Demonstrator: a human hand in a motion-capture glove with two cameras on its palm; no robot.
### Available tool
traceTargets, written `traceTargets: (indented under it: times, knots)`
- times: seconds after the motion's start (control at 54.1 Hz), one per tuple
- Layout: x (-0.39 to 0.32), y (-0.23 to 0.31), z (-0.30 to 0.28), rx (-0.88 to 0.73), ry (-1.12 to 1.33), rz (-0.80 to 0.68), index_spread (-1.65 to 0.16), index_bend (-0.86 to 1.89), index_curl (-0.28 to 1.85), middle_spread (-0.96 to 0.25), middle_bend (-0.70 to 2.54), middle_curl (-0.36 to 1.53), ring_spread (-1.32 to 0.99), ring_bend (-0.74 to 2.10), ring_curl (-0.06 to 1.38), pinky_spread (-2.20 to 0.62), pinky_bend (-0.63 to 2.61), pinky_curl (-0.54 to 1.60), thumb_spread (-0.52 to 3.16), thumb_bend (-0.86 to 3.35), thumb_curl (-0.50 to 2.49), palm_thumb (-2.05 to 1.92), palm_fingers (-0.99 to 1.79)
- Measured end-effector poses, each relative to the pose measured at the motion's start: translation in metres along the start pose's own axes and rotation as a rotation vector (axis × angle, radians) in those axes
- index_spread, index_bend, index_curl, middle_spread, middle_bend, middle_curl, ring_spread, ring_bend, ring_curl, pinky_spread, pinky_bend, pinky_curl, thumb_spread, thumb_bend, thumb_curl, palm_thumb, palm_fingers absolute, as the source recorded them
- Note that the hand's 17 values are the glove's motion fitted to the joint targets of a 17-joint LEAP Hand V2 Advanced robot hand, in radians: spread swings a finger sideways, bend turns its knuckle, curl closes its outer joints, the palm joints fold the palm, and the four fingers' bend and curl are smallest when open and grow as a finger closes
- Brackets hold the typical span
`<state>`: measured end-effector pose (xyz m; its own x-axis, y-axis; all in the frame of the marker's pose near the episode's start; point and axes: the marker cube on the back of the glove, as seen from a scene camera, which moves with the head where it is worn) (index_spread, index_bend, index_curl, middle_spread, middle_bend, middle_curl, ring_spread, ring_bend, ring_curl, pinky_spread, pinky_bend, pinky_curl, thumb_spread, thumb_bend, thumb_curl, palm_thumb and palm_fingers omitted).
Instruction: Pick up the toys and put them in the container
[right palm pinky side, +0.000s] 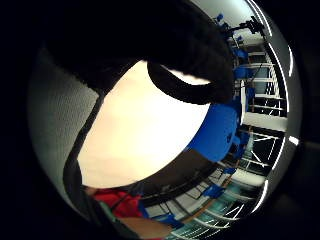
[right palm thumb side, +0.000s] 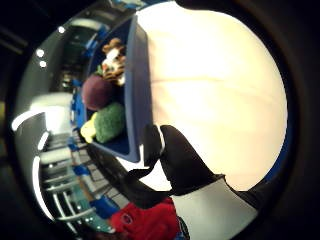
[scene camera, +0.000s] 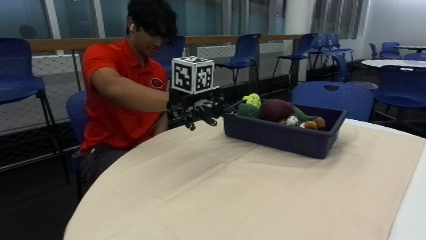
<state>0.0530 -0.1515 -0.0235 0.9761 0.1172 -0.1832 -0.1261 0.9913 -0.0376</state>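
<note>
Hand (scene camera: 194, 111) first: your gloved right hand hangs above the near edge of the worktop (scene camera: 253, 195), just beside the end wall of the container (scene camera: 283, 135) and apart from it. Its fingers (right palm thumb side: 182, 162) hang loosely curled toward the cloth with nothing between them; the thumb side palm view shows them bare of any toy against the pale cover. Your arm reaches out from your red shirt (scene camera: 116, 95) at about shoulder level.

To the right of your hand sits the dark blue container, resting on the cream-covered worktop, turned at a slant to the table edge. The toys are already inside it. At the end nearest your hand you have a yellow-green plush (scene camera: 251, 101) standing above the rim, with a green plush (right palm thumb side: 110, 121) next to it. A dark maroon round toy (scene camera: 275, 109) lies in the middle. At the far end a striped orange and white plush (scene camera: 303, 121) lies against the wall.

Behind the worktop, a blue chair (scene camera: 333, 97) stands close to the container's far side.
</note>
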Motion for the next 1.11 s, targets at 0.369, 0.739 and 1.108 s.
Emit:
traceTargets:
  times: [0.369,0.739,1.108]
  knots:
    - [0.025,0.031,0.010,0.049,-0.046,-0.030,-0.38,0.17,0.30,-0.06,0.10,0.16,0.07,0.18,0.28,0.13,1.13,0.30,1.22,-0.02,0.28,-0.01,-0.18]
    - [0.033,0.052,-0.002,0.076,-0.093,-0.018,-0.40,0.19,0.32,-0.07,0.11,0.15,0.06,0.18,0.28,0.13,1.10,0.30,1.25,-0.02,0.28,0.00,-0.15]
    - [0.050,0.066,-0.013,0.061,-0.133,0.034,-0.40,0.22,0.36,-0.08,0.12,0.15,0.06,0.19,0.29,0.13,1.07,0.30,1.26,-0.01,0.29,0.00,-0.09]
